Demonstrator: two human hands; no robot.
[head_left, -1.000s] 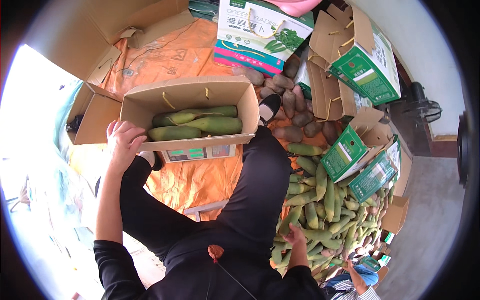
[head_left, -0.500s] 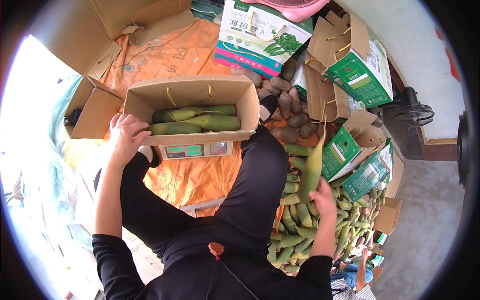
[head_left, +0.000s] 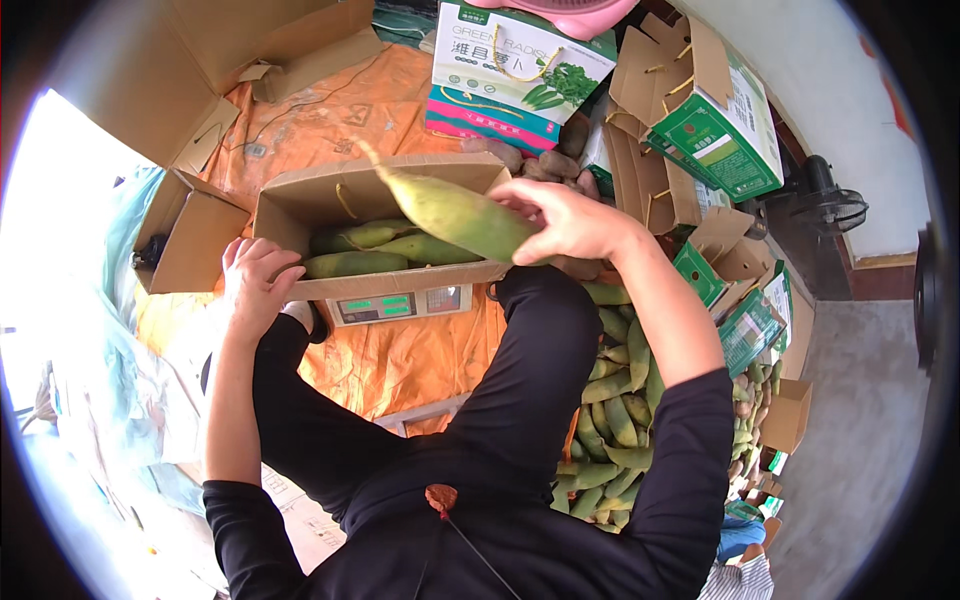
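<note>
A long green radish with a thin pale root tip is in my right hand, closed round its thick end. It hangs tilted above the right part of an open cardboard box. Several green radishes lie inside the box, partly hidden by the held one. My left hand is closed over the box's near left corner, fingers hooked on the rim. Beneath the box stands a digital scale with lit green displays.
A heap of green radishes lies right of my leg. Brownish tubers lie beyond the box. Open green-and-white cartons and a black fan stand at right. Orange sheeting covers the floor.
My right hand has carried the green radish up and left from the heap to above the box. My left hand has stayed on the box's corner.
</note>
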